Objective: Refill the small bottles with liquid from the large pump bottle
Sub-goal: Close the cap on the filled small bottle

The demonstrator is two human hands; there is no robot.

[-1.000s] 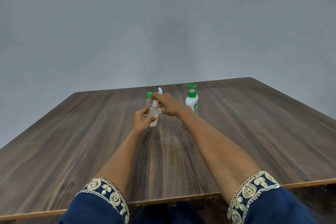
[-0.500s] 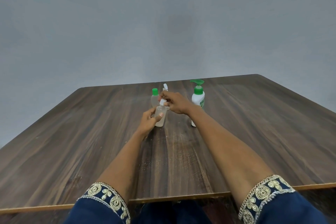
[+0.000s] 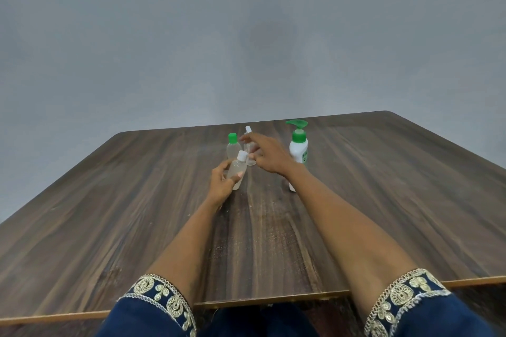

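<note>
My left hand (image 3: 223, 182) grips a small clear bottle with a white cap (image 3: 237, 169), held tilted just above the wooden table (image 3: 109, 213). My right hand (image 3: 267, 154) hovers beside that cap with fingers spread and nothing in it. Behind the hands stands a small clear bottle with a green cap (image 3: 232, 146), and a third clear bottle with a white top (image 3: 248, 142) is partly hidden by my right fingers. The large white pump bottle with a green pump (image 3: 298, 145) stands to the right, its base hidden behind my right forearm.
A plain grey wall rises behind the table. The table's front edge runs near my blue embroidered sleeves (image 3: 161, 306).
My right hand has let go of the white cap and opened, lifting slightly away. The left hand still holds the same bottle. The camera has tilted a little.
</note>
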